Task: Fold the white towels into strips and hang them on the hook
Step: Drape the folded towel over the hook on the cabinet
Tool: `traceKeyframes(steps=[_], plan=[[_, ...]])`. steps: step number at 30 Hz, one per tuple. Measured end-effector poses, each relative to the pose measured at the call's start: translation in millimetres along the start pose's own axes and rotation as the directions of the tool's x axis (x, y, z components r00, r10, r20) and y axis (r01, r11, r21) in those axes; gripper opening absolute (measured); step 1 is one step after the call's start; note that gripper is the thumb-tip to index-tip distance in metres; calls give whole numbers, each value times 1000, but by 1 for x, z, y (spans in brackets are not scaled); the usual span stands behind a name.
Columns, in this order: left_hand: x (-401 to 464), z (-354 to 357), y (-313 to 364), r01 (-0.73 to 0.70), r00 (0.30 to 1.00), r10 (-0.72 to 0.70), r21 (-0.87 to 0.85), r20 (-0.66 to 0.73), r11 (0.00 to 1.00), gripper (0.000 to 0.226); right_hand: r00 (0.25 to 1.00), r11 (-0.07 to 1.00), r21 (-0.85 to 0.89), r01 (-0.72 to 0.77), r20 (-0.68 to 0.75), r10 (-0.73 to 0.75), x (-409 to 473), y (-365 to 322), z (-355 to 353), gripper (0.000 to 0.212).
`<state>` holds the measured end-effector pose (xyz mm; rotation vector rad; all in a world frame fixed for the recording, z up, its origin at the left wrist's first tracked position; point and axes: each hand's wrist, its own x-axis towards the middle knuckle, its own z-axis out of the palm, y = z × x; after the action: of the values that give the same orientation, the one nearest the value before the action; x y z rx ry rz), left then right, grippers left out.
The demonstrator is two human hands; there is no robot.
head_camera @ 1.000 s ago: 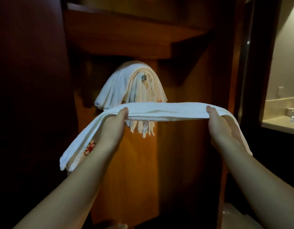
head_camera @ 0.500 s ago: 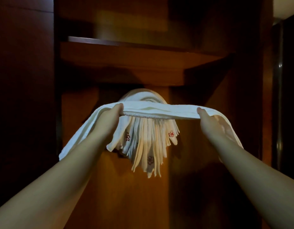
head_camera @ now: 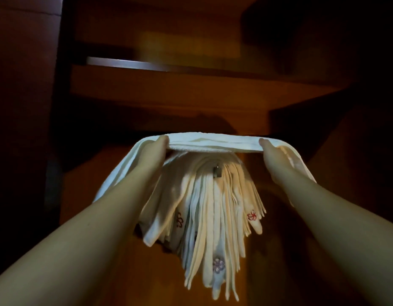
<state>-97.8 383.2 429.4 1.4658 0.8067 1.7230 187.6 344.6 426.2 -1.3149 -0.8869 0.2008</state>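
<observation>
A white towel [head_camera: 213,143] folded into a long strip stretches level between my two hands, its ends drooping down past each wrist. My left hand [head_camera: 154,151] holds its left part and my right hand [head_camera: 273,155] holds its right part; the fingers are hidden behind the cloth. The strip hangs just above a thick bundle of folded white towels [head_camera: 208,217] with small red and purple flower marks. That bundle is draped over a small metal hook [head_camera: 217,173], whose tip shows at the bundle's top, a little below the strip.
A wooden shelf [head_camera: 169,85] juts out closely above the strip. Dark wooden panels [head_camera: 25,129] close in on the left and right, and an orange-brown wooden back wall [head_camera: 268,250] stands behind the hanging towels.
Both hands have lifted the strip from in front of the hanging bundle to just above its top and the hook. The view has tilted upward and closer.
</observation>
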Motion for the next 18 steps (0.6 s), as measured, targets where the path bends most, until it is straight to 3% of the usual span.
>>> traceKeyframes(steps=[4, 6, 9, 14, 16, 18], plan=[[37, 0, -7, 6, 996, -9, -42, -87, 999, 34, 998, 996, 94, -14, 68, 7, 26, -5, 31, 102], [53, -3, -11, -33, 991, 31, -13, -132, 999, 32, 995, 989, 145, -9, 100, -6, 37, -8, 45, 94], [69, -5, -20, -19, 993, 16, -32, -115, 999, 27, 991, 993, 119, 24, 125, -39, 52, -6, 62, 68], [85, 4, -27, -18, 995, 12, -57, -103, 998, 22, 992, 992, 127, 7, 125, -23, 67, -6, 73, 52], [91, 11, -27, 5, 998, -9, -69, -55, 998, 28, 997, 988, 152, 19, 78, -31, 75, -8, 70, 46], [98, 17, -28, 7, 999, -9, -68, -33, 998, 32, 993, 985, 175, 8, 117, -29, 84, -10, 69, 47]])
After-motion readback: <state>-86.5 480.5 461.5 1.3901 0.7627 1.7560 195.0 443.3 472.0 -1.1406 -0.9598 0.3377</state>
